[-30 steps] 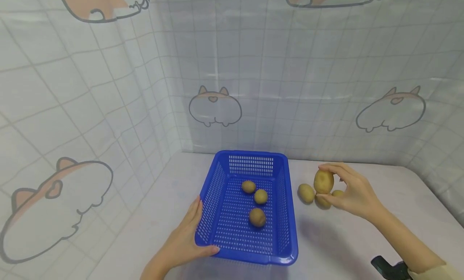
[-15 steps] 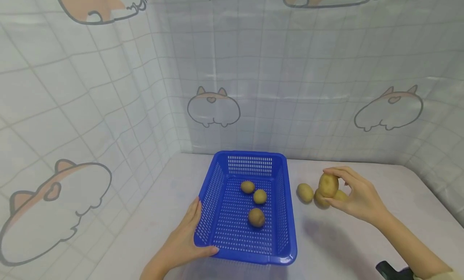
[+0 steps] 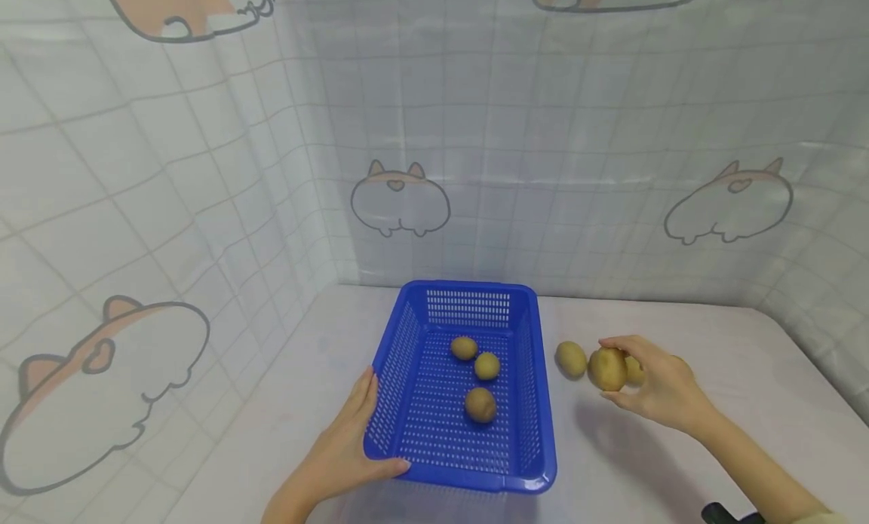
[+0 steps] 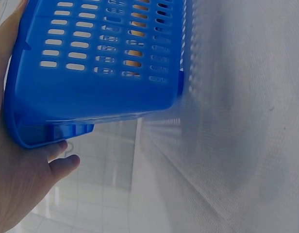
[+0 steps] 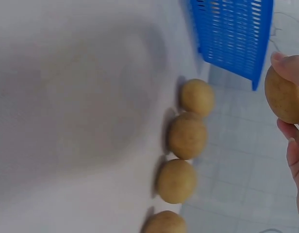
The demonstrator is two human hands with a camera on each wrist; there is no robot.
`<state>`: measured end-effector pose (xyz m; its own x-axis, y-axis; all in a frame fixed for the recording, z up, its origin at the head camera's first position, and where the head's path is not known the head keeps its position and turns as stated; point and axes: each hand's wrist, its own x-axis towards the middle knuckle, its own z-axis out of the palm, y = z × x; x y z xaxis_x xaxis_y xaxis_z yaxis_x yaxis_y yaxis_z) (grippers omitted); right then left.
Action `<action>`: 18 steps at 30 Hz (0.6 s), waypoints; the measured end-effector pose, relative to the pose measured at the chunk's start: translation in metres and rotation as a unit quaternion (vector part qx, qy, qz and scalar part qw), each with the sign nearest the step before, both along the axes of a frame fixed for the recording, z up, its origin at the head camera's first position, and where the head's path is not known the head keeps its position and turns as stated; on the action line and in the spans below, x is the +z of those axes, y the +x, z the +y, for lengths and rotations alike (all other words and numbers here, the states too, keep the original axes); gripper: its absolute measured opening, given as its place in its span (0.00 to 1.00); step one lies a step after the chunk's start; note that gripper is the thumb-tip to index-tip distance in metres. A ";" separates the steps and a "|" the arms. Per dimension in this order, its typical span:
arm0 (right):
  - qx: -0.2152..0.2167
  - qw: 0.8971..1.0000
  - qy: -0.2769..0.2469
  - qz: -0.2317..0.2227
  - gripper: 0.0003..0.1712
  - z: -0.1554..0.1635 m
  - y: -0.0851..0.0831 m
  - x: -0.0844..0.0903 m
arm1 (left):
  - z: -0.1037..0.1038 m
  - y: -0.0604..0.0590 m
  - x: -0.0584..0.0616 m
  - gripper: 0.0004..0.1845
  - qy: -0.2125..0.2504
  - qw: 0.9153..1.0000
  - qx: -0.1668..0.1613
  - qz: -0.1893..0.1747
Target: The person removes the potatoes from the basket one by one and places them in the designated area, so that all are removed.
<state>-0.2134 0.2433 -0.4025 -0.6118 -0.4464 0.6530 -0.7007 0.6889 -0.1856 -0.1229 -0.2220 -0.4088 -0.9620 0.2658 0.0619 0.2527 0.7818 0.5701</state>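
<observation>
Potato [image 3: 606,369] is sitting pinched between the thumb and curled fingers of the right hand [image 3: 657,390], just right of the blue basket [image 3: 526,403] and low over the worktop [image 3: 652,464]; the right grip is closing around it from the far side; in the right wrist view the same potato [image 5: 285,94] is showing at the frame edge under a fingertip [image 5: 289,67].

Loose potatoes are lying on the worktop: one [image 3: 572,359] between the basket and the held potato, another [image 3: 634,369] showing partly behind the hand; the right wrist view is showing a row of four [image 5: 187,135] lying close together, well apart from the held one.

Left hand [image 3: 346,448] is resting against the near left corner of the basket; the left grip is holding the rim, thumb along the front edge, fingers flat on the side wall; the left wrist view is showing the palm [image 4: 16,184] against the basket wall [image 4: 98,73].

Three potatoes [image 3: 480,405] are lying inside the basket.

No brand, label or readable writing is showing; the backdrop [image 3: 400,200] is carrying only a grid pattern and cartoon animal prints.
</observation>
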 end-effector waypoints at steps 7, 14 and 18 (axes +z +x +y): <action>0.017 0.999 -0.013 -0.044 0.43 -0.002 0.001 -0.016 | 0.000 -0.001 0.001 0.69 -0.001 1.000 -0.003 0.003; 0.020 0.997 -0.018 -0.079 0.42 -0.006 0.001 -0.037 | 0.000 -0.002 0.000 0.68 -0.007 1.000 -0.001 -0.004; -0.002 0.994 -0.003 -0.107 0.40 -0.009 0.001 -0.047 | 0.000 -0.002 0.000 0.69 -0.006 1.000 0.001 -0.009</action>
<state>-0.2127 0.2346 -0.4494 -0.7392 -0.4397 0.5102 -0.6415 0.6904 -0.3345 -0.1245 -0.2223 -0.4091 -0.9633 0.2652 0.0415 0.2416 0.7894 0.5644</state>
